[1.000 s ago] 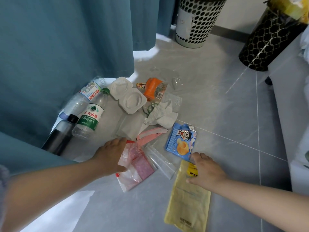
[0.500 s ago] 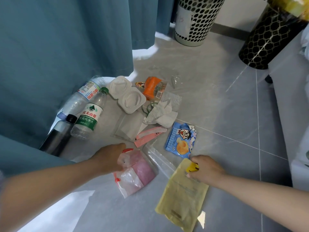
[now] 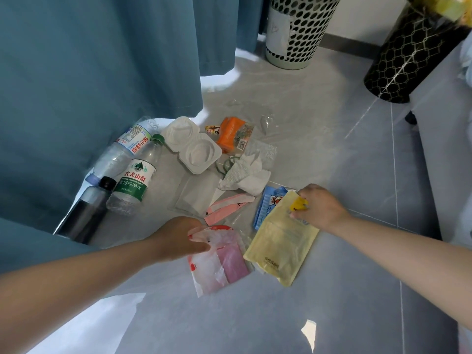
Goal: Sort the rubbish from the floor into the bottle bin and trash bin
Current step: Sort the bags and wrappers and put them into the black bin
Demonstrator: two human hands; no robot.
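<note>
On the floor nearest you, both wrappers have just come up. Your left grip [image 3: 178, 238] pinches the pink-and-clear bag [image 3: 219, 264] by its top edge. Your right grip [image 3: 319, 208] clutches the yellow pouch [image 3: 278, 249], now swung over the blue snack packet [image 3: 265, 205]. I judge both to be trash. Beyond, the bottles [image 3: 135, 180] lie untouched by the curtain [image 3: 89, 72]. Farthest stand the white perforated bin [image 3: 298, 34] and the black bin [image 3: 413, 52].

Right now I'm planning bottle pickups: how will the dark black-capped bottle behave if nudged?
The dark bottle lies on its side, so it would probably roll. Dark contents fill most of it, so likely heavy for its size.
</note>
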